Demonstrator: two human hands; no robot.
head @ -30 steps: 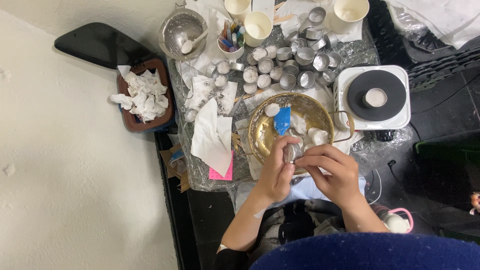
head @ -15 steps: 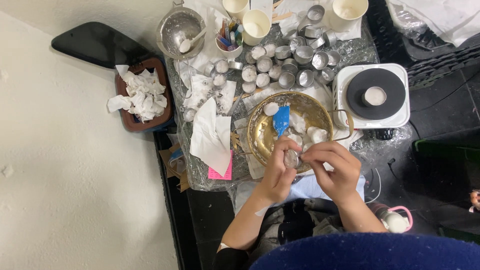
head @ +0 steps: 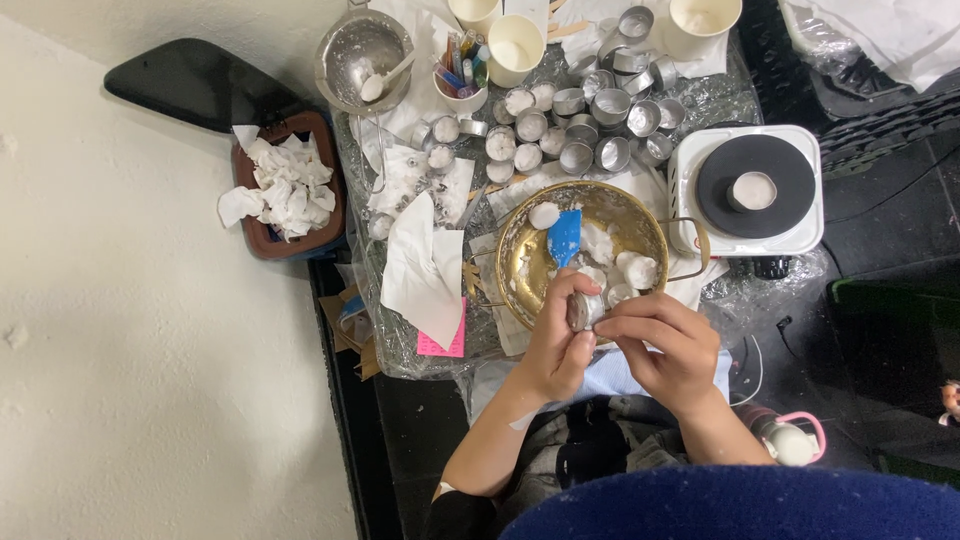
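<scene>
Both hands (head: pixel 610 345) hold small tin cup (head: pixel 583 310) over brass bowl (head: pixel 520 262).

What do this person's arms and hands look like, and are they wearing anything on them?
Both hands are bare: no gloves, and no rings or watch that I can make out on the left hand or the right hand. The forearms are uncovered too. Near the left elbow a dark sleeve seems pushed up, with a pale edge showing. No right sleeve is visible.
</scene>
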